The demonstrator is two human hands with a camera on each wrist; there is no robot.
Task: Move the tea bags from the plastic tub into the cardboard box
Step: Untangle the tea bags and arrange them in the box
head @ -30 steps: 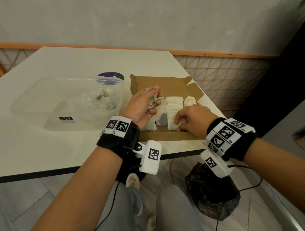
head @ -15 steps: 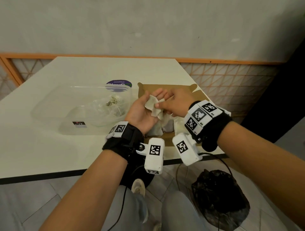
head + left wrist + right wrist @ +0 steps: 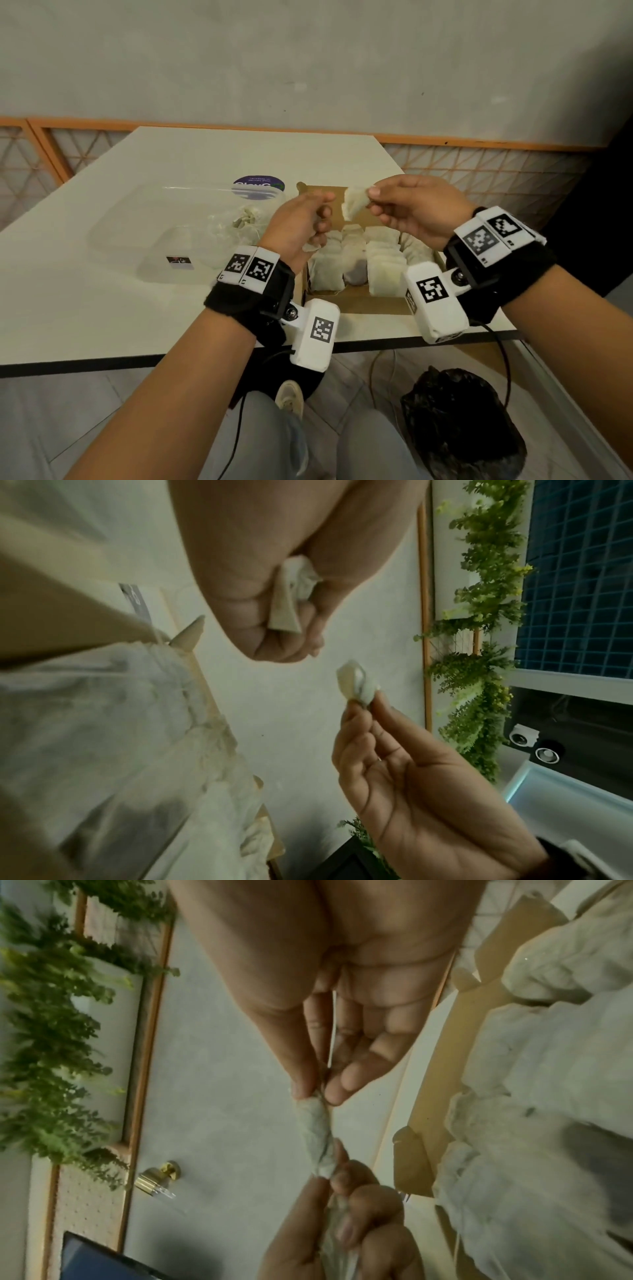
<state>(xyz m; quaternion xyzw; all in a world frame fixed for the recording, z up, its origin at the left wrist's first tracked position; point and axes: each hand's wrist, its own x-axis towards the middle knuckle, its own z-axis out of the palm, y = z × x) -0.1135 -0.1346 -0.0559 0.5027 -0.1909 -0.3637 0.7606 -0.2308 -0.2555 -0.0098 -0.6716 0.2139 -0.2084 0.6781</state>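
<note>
— Where's the bag?
— My right hand [image 3: 419,209] pinches one tea bag [image 3: 354,202] above the cardboard box [image 3: 356,303]; my left hand [image 3: 298,226] clutches another; box directly below.

Off-white tea bags [image 3: 356,263], brown cardboard box [image 3: 359,303], clear tub [image 3: 144,236] w/ purple label [image 3: 257,186], b/w marker wristbands [image 3: 251,269]

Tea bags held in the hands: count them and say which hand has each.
2. The right hand pinches one white paper tea bag above the brown cardboard box; the left hand grips another crumpled tea bag. More may be hidden in that fist.
</note>
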